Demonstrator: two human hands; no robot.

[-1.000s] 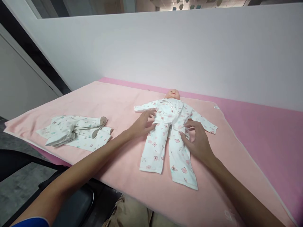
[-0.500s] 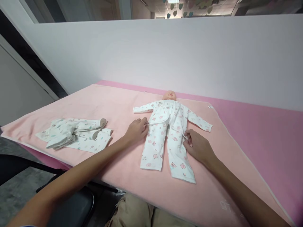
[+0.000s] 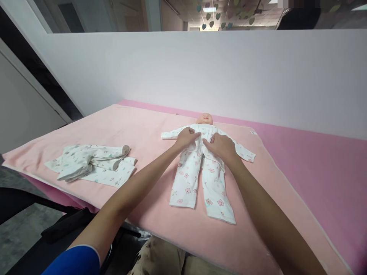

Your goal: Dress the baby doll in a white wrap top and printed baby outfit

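At your twelve o'clock, you are using two hands, left hand (image 3: 185, 138) and right hand (image 3: 225, 147), on one doll (image 3: 205, 118), which is wearing one shirt (image 3: 203, 131) and one pair of trousers (image 3: 187, 180); one clothing heap (image 3: 86, 161) is lying at ten o'clock, on one blanket (image 3: 160, 225).

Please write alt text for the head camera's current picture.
A person's left hand and right hand are at the front of a patterned top on a baby doll. It lies face-up on a pink blanket, matching trousers below the top, rumpled baby clothes at left.
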